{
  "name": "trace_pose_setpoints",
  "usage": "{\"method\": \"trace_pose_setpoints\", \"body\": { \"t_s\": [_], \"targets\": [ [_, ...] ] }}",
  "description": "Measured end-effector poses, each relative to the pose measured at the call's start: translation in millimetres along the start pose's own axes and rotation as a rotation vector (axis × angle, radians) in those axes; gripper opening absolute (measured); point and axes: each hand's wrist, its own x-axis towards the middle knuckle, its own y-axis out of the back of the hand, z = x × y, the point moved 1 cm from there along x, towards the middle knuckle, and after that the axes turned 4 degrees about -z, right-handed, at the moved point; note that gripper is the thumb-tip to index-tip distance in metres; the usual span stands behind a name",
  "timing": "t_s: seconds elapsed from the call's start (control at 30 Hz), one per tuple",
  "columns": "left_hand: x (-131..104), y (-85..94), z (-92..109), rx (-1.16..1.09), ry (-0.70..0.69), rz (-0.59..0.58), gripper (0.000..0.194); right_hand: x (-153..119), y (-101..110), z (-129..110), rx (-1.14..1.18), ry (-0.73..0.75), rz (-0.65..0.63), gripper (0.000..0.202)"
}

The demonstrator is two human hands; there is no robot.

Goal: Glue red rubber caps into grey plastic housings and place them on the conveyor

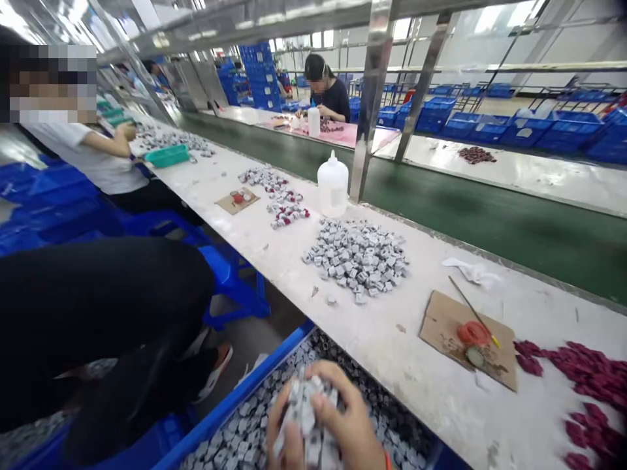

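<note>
So both hands are cupped together, clamped on a handful (308, 414) of gray bits: left hand (285, 427) on the 9 o'clock side, right hand (351, 418) at 3, both above a blue bin (245, 390) full of more bits. From there, on the white surface (392, 356): gray pile (360, 258) at 1 o'clock, bottle (333, 189) at 12, cardboard (443, 320) at 2, dark red pieces (582, 365) around 3.

Left hand (287, 427): bare, fingers uncovered as far as my feed shows.
Right hand (349, 418): bare too, thumb and fingers uncovered.
Wristband (388, 461): orange-red and narrow, on the right wrist; I get only a sliver.
Nails: too blurred for me.
Sleeves: I can't tell, the lower edge cuts off both forearms.
</note>
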Motion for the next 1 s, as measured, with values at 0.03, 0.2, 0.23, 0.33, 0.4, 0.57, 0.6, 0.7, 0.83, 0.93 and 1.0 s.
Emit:
{"method": "trace_pose_setpoints", "body": {
  "t_s": [0.03, 0.2, 0.23, 0.33, 0.4, 0.57, 0.6, 0.7, 0.83, 0.93, 1.0],
  "targets": [
    [11, -20.2, 8, -0.021, -0.039, -0.027, 0.036, 20, 11, -8, -0.027, 0.022, 0.029, 0.041],
    [73, -117.6, 18, -0.061, -0.242, -0.103, 0.039, 109, 54, -5, -0.229, 0.159, 0.185, 0.032],
    [83, -131.4, 16, -0.040, -0.283, -0.091, 0.037, 120, 60, 0, -0.283, 0.187, 0.206, 0.032],
    [100, -158.0, 9, 0.075, -0.376, -0.023, 0.029, 141, 71, 14, -0.458, 0.234, 0.242, 0.030],
    [103, -166.9, 8, 0.169, -0.405, 0.028, 0.027, 146, 75, 18, -0.581, 0.241, 0.246, 0.031],
    [102, -173.9, 15, 0.349, -0.419, 0.116, 0.039, 149, 84, 16, -0.868, 0.252, 0.259, 0.037],
    [102, -172.5, 16, 0.377, -0.420, 0.117, 0.042, 149, 87, 14, -0.918, 0.256, 0.261, 0.038],
    [106, -162.9, 15, 0.435, -0.431, 0.095, 0.043, 147, 94, 8, -1.040, 0.279, 0.238, 0.039],
    [113, -148.9, 10, 0.501, -0.459, 0.030, 0.039, 129, 102, 2, -1.127, 0.334, 0.191, 0.038],
    [119, -144.4, 9, 0.578, -0.454, -0.011, 0.040, 102, 103, 6, -1.156, 0.383, 0.173, 0.041],
    [125, -142.6, 10, 0.639, -0.431, -0.028, 0.043, 83, 100, 15, -1.200, 0.421, 0.157, 0.049]
  ]
}}
